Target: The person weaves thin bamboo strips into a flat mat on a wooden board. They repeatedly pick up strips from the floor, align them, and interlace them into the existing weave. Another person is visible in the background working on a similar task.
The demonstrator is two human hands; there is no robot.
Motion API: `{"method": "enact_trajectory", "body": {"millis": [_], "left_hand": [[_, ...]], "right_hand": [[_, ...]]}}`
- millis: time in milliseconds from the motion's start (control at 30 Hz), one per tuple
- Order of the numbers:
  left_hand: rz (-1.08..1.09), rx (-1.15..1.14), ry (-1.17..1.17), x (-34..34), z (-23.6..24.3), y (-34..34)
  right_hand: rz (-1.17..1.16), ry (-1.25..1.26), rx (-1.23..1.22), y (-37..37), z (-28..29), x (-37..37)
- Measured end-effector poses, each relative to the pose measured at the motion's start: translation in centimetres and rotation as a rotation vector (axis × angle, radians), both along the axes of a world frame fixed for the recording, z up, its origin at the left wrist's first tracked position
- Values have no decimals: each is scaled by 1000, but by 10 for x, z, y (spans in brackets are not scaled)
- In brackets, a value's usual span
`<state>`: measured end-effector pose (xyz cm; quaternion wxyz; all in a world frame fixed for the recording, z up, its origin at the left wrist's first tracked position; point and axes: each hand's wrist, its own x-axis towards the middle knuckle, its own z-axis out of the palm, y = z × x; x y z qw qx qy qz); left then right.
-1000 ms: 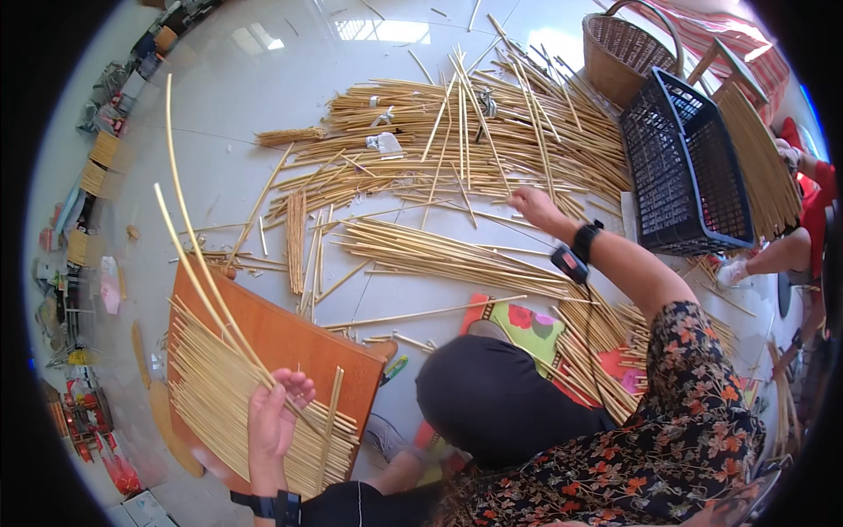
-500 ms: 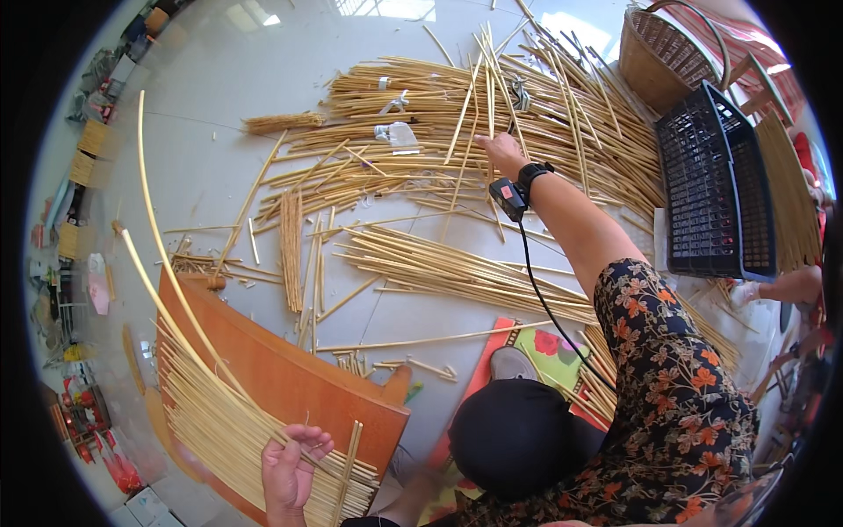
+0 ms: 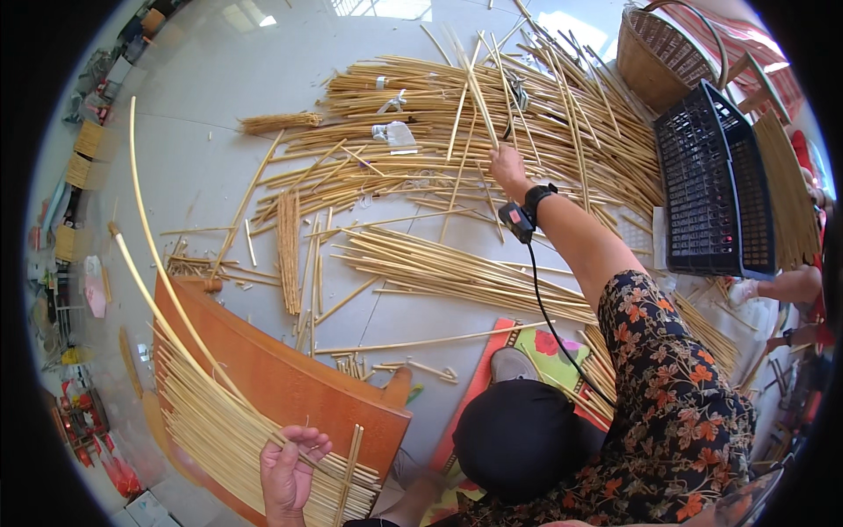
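Note:
My left hand (image 3: 292, 463) is curled at the lower left around the lower ends of two long pale stalks (image 3: 174, 277), which arch up and to the left. Beneath it lies a flat mat of side-by-side stalks (image 3: 215, 426) on an orange wooden bench (image 3: 290, 351). A short crosspiece of stalks (image 3: 349, 474) lies across the mat's right end. Stretched far forward, my right hand (image 3: 511, 169) is closed on a pale stalk (image 3: 474, 83), raised and blurred at its tip, over the big heap of stalks (image 3: 580, 114).
A wicker basket (image 3: 650, 57) and a dark plastic crate (image 3: 716, 184) stand at the right. A smaller stalk pile (image 3: 457, 268) lies mid-floor, with a small brush-like bundle (image 3: 290, 255) to its left. A patterned red-green mat (image 3: 549, 351) is near my foot. A person's arm (image 3: 781, 288) shows at the right edge.
My right hand has pulled slightly back toward me and closed on a stalk, lifting it off the heap. My left hand stays on the long stalks.

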<state>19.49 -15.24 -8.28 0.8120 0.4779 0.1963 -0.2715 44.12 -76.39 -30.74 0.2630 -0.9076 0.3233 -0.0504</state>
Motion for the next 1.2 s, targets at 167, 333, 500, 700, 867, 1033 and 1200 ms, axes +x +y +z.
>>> {"method": "enact_trajectory", "body": {"millis": [167, 333, 500, 700, 867, 1033, 1200], "left_hand": [[-41, -8, 2, 6, -5, -3], [-35, -31, 4, 12, -8, -8], [-37, 25, 19, 18, -11, -6], [23, 38, 59, 20, -15, -4], [39, 49, 78, 25, -14, -5], [48, 30, 67, 27, -16, -4], [60, 55, 76, 22, -20, 3]], "right_hand": [[139, 16, -224, 8, 49, -32], [30, -192, -431, -42, 62, 4], [-1, 25, -433, -45, 66, 34], [-19, 154, -478, -46, 44, 52], [299, 137, -670, -79, 24, 55], [149, -27, -464, -64, 21, 63], [291, -319, -368, -92, 13, 70]]}}
